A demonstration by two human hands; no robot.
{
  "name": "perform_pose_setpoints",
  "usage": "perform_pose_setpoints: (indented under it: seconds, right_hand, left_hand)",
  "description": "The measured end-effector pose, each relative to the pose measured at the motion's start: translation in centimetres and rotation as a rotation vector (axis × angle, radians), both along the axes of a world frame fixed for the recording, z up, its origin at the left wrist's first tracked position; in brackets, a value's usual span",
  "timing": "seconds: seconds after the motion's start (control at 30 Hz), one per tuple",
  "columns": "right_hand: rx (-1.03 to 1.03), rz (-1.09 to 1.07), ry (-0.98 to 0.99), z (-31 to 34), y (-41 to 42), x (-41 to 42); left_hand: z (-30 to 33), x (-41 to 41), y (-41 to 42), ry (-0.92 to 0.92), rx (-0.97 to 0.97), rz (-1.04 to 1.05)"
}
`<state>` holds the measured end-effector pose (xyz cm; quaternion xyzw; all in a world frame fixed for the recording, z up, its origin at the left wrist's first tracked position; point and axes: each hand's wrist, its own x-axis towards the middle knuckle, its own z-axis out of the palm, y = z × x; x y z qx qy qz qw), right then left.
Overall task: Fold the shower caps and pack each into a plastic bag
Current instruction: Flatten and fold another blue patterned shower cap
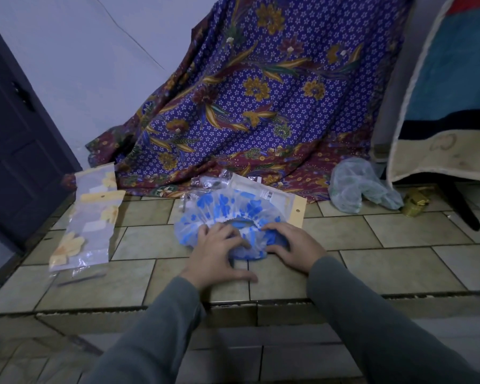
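Observation:
A clear shower cap with blue flowers (222, 210) lies on the tiled ledge (399, 261), its elastic opening facing up. My left hand (219, 252) presses flat on its near left rim, fingers spread. My right hand (294, 245) rests on its near right rim, fingers curled over the plastic. Under the cap's far side lies a clear plastic bag with a tan header card (288, 200). A packed bag holding a yellow-flowered cap (92, 217) lies at the left. A green-patterned shower cap (358, 187) sits crumpled at the right.
A purple floral cloth (261, 92) drapes down behind the ledge. A dark door (17, 139) stands at the left. A blue and cream mat (441, 106) leans at the right, with a small gold object (416, 202) beside a dark stand leg. The ledge's front edge drops off just before my arms.

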<state>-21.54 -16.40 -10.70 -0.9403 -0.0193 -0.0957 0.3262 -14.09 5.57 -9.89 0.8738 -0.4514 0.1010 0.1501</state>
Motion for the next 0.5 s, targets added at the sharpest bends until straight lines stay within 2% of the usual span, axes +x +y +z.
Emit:
perform_pose_setpoints:
  seconds: [0.1,0.17,0.27,0.37,0.43,0.5]
  right_hand:
    - [0.084,-0.043,0.113,0.7,0.0,-0.1]
    - [-0.012,-0.097,0.168,0.7,-0.7,-0.1]
    - [-0.267,-0.165,0.040,0.3,-1.9,-0.1]
    - [-0.386,-0.150,-0.060,-0.2,-1.9,0.2]
    - [-0.333,-0.212,-0.071,-0.6,-1.3,0.6]
    - [-0.146,-0.358,-0.142,-0.7,-0.2,0.9]
  left_hand:
    - [-0.1,0.5,-0.1,0.016,-0.047,0.030]
    - [0.3,1.3,0.4,0.083,-0.104,0.029]
    - [0.9,2.9,2.2,0.231,-0.118,0.016]
    - [1.8,4.0,3.2,0.421,0.002,0.103]
    - [2.2,3.5,2.6,0.445,0.046,0.129]
    - [2.5,2.3,1.2,0.431,0.026,0.120]
